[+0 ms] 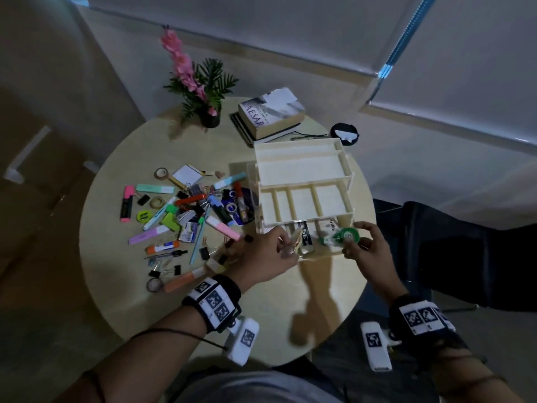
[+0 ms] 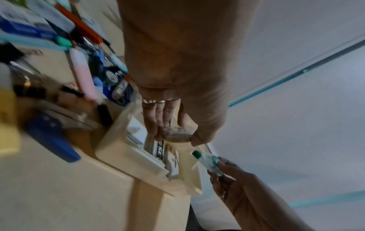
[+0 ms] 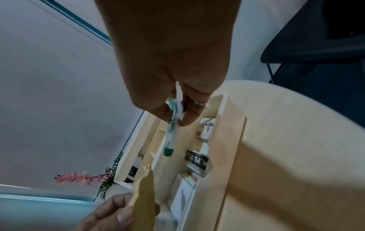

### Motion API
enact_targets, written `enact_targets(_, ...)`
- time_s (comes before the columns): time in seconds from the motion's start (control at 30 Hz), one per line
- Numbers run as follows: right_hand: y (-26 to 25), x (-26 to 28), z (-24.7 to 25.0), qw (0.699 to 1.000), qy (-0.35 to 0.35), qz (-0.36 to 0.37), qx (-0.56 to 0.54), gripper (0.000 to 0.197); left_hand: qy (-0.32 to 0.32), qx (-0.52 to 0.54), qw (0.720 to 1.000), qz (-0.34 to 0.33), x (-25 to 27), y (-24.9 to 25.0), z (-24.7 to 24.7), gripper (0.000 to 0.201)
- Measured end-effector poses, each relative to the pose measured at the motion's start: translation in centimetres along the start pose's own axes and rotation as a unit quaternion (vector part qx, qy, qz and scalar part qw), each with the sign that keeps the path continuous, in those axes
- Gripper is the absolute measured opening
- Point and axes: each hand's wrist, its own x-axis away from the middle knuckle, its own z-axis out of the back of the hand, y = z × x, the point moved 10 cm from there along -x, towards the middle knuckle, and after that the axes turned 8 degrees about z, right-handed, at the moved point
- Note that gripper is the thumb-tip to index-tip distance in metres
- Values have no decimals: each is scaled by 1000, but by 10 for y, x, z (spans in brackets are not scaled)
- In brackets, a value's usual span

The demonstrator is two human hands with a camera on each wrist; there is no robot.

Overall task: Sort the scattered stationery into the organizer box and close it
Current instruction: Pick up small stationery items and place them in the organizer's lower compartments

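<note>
The cream tiered organizer box stands open on the right of the round table, its upper trays swung back. My left hand grips a clear roll of tape over the left end of the bottom tray; in the left wrist view fingers and thumb curl round the roll of tape. My right hand pinches a green-and-white correction tape just above the tray's right end, its green tip pointing down into the tray. A black-labelled box and a white box lie inside.
A heap of scattered stationery (highlighters, pens, binder clips, tape rolls, a glue stick) covers the table's left half. A flower pot, stacked books and a black round thing stand behind the box. A dark chair is on the right.
</note>
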Motion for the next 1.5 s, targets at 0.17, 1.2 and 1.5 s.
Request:
enact_targets(0.17,2,-10,18,999,-15,43,25,21,6,-39,999,30,-29,21,-45,34)
enact_targets(1.2,65,-33,-29,934,-22,-296,-198,25,113,-309,941,74,-97,56,-104,19)
enact_targets(1.5,70,-45,-24,934,81,-304,-169,32,110,-339,932,72,-104,56,-113,14)
